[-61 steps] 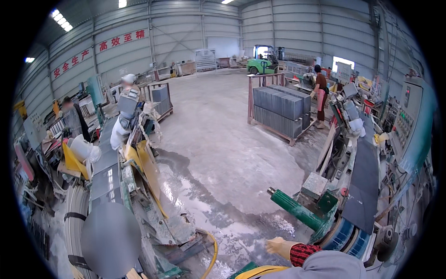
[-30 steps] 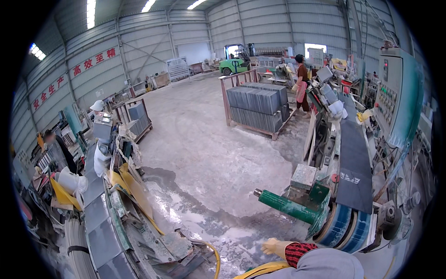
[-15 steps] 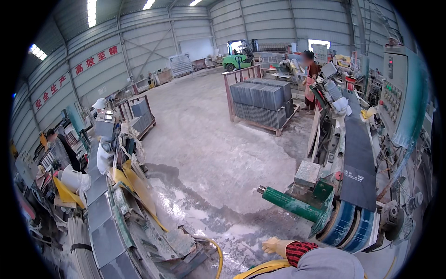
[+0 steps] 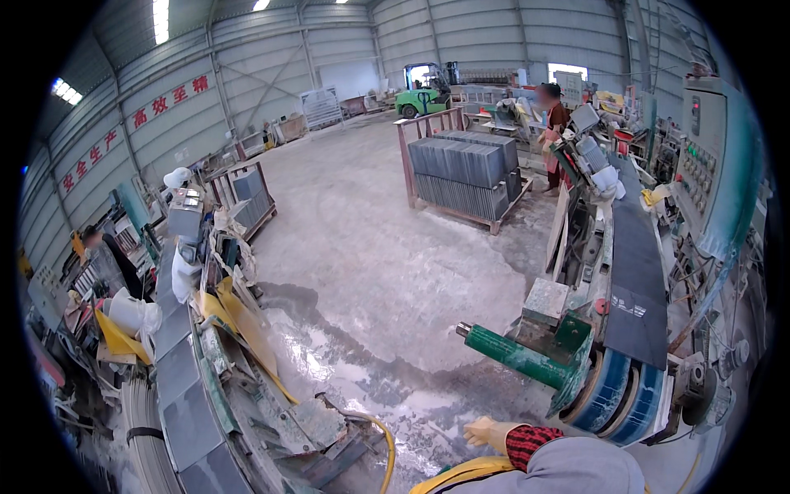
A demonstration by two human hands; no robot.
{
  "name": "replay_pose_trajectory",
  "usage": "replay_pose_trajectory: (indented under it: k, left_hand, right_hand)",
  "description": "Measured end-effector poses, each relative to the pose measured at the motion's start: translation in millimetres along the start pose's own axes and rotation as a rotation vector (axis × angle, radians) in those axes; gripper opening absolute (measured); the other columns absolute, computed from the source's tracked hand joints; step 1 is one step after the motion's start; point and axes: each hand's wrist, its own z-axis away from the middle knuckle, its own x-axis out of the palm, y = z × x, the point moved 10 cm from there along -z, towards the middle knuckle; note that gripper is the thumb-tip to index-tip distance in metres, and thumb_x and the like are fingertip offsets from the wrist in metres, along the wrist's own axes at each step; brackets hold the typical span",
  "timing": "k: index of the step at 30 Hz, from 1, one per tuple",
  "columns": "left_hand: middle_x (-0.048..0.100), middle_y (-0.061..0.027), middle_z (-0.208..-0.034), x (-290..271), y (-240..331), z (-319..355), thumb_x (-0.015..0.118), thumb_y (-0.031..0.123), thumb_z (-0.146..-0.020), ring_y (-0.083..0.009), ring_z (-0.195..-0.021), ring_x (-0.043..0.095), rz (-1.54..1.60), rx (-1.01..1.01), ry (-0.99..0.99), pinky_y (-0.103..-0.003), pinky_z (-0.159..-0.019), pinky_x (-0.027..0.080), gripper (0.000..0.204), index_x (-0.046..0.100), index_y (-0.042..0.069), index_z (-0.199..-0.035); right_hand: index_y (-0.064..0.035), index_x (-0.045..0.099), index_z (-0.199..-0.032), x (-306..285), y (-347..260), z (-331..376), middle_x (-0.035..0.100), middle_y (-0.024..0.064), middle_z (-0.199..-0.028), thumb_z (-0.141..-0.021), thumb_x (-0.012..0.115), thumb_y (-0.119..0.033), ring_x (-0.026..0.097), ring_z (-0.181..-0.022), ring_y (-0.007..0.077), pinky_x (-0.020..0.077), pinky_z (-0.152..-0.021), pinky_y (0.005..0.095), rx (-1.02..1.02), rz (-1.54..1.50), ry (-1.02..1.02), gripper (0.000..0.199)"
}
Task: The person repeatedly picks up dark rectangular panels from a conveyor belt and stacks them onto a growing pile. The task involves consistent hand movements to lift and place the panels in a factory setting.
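My right hand [image 4: 487, 431], in a pale yellow rubber glove, hangs low at the front, its fingers slightly bent and apart. Nothing shows in it. Its arm has a red-and-black cuff and a grey sleeve [image 4: 576, 468], crossing beside a yellow apron [image 4: 473, 473]. Nearest to it on the right is a conveyor end with blue belts [image 4: 607, 393] and a green cylinder [image 4: 517, 354]. A dark grey slab [image 4: 635, 317] lies on that conveyor. On the left, another line carries grey slabs [image 4: 188, 416] end to end. My left hand is out of view.
A wooden-framed pallet of stacked grey slabs [image 4: 461, 169] stands mid-floor, a smaller one [image 4: 249, 198] farther left. Wet floor [image 4: 309, 350] and a yellow hose [image 4: 388, 449] lie ahead. Co-workers stand back right [image 4: 553, 136] and left [image 4: 119, 263]. A control cabinet [image 4: 708, 156] and green forklift [image 4: 422, 100] show.
The view has shifted slightly. The co-worker at the back right has changed stance a little. My right hand stays in nearly the same place.
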Motion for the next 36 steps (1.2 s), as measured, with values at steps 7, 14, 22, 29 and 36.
replay_pose_trajectory:
  k: [7, 14, 22, 29, 36]
  left_hand:
    - [0.061, -0.0219, -0.124, -14, 12, 9, 0.047, 0.008, -0.097, -0.0356, -0.116, 0.057, -0.009, 0.082, 0.143, -0.044, -0.104, 0.043, 0.032, 0.057, -0.005, -0.125]
    - [0.060, -0.0221, -0.125, -14, 7, 13, 0.046, 0.008, -0.097, -0.0361, -0.119, 0.056, -0.005, 0.062, 0.132, -0.044, -0.105, 0.042, 0.033, 0.058, -0.003, -0.126]
    - [0.058, -0.0235, -0.127, 1, 1, 10, 0.046, 0.009, -0.096, -0.0380, -0.121, 0.053, -0.005, 0.010, 0.012, -0.045, -0.107, 0.040, 0.034, 0.057, -0.003, -0.126]
    - [0.058, -0.0240, -0.128, 4, -1, 16, 0.047, 0.010, -0.096, -0.0386, -0.121, 0.053, 0.002, -0.002, 0.000, -0.046, -0.107, 0.039, 0.035, 0.057, -0.003, -0.127]
    - [0.057, -0.0246, -0.128, 1, -7, 20, 0.047, 0.010, -0.096, -0.0393, -0.122, 0.052, 0.005, -0.021, 0.003, -0.047, -0.108, 0.039, 0.035, 0.057, -0.003, -0.127]
  right_hand:
    - [-0.0131, 0.054, -0.092, 16, 32, -48, 0.050, 0.0076, -0.092, -0.091, 0.043, -0.035, 0.047, -0.082, 0.0265, 0.0404, -0.066, 0.0350, -0.018, -0.338, -0.427, 0.024]
    - [-0.0144, 0.050, -0.084, 22, 23, -33, 0.044, 0.0031, -0.082, -0.091, 0.043, -0.029, 0.041, -0.070, 0.0188, 0.0354, -0.059, 0.0305, -0.003, -0.370, -0.479, 0.017]
    - [-0.0086, 0.057, -0.064, 9, 23, -27, 0.058, 0.0022, -0.063, -0.087, 0.061, -0.018, 0.048, -0.044, 0.0114, 0.0350, -0.039, 0.0266, -0.004, -0.447, -0.241, 0.025]
    - [-0.0125, 0.048, -0.062, 26, 10, 1, 0.045, -0.0006, -0.058, -0.092, 0.056, -0.022, 0.039, -0.044, 0.0118, 0.0278, -0.039, 0.0281, 0.095, -0.641, -0.503, 0.032]
    - [-0.0098, 0.053, -0.064, 17, 3, -6, 0.053, 0.0016, -0.060, -0.091, 0.059, -0.026, 0.044, -0.043, 0.0121, 0.0313, -0.038, 0.0291, 0.014, -0.386, -0.256, 0.032]
